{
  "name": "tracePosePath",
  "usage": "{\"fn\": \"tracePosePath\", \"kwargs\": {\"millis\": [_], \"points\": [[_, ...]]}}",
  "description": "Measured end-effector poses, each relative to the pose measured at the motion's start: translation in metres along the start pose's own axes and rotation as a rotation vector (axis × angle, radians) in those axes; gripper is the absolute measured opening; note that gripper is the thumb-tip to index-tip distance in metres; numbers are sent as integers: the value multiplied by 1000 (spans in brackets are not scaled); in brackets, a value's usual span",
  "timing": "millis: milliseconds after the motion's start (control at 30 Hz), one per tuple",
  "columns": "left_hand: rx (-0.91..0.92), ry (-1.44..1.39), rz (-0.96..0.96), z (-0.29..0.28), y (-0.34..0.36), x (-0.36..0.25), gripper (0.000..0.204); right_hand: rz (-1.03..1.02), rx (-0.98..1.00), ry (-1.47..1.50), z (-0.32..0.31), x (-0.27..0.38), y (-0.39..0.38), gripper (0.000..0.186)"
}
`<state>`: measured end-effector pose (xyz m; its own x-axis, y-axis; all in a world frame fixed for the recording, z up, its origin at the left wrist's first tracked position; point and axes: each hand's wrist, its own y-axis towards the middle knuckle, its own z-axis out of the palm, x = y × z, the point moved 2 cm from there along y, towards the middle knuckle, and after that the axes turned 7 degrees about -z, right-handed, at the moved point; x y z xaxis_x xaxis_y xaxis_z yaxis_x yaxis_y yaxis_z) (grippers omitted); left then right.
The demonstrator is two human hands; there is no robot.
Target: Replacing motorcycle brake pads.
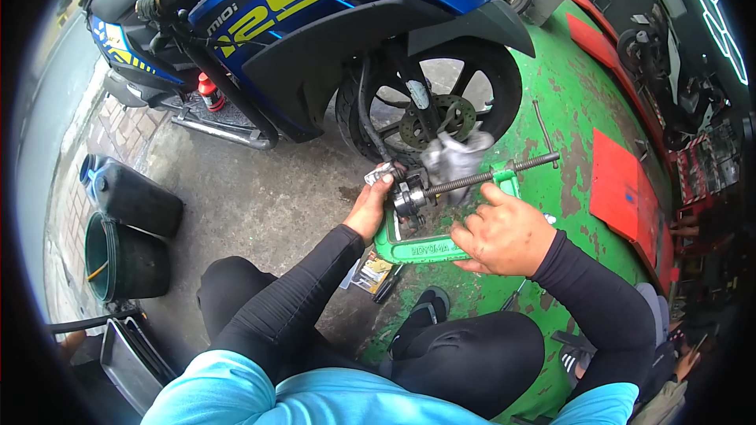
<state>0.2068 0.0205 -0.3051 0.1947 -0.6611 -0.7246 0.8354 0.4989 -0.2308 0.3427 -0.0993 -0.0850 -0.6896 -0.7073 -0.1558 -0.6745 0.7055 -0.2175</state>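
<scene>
Head view
Left hand (368,208): fingers curled, gripping the brake caliper (405,195) from its left side.
Right hand (504,234): closed around the frame of the green C-clamp (421,248), forefinger stretched toward the screw.
C-clamp: its threaded screw (488,176) runs up-right from the caliper; jaw set around the caliper.
Caliper place: just below the front wheel (441,102) of the blue scooter (315,0), at the edge of the green floor (567,118).
Nearby: grey rag (457,153) touching the screw; black jug (134,198) well apart, left.

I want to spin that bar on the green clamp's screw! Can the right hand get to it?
Probably yes. The right hand already grips the green clamp, and the bar sticks out just above it with nothing between them.
</scene>
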Motion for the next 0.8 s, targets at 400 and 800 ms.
{"fn": "tracePosePath", "kwargs": {"millis": [400, 800], "points": [[52, 294, -32, 27, 5, -37, 69, 80, 35, -49, 6, 11, -5, 40], [125, -111, -143, 10, -12, -16, 66, 90, -60, -6, -4, -4, -9, 41]]}}
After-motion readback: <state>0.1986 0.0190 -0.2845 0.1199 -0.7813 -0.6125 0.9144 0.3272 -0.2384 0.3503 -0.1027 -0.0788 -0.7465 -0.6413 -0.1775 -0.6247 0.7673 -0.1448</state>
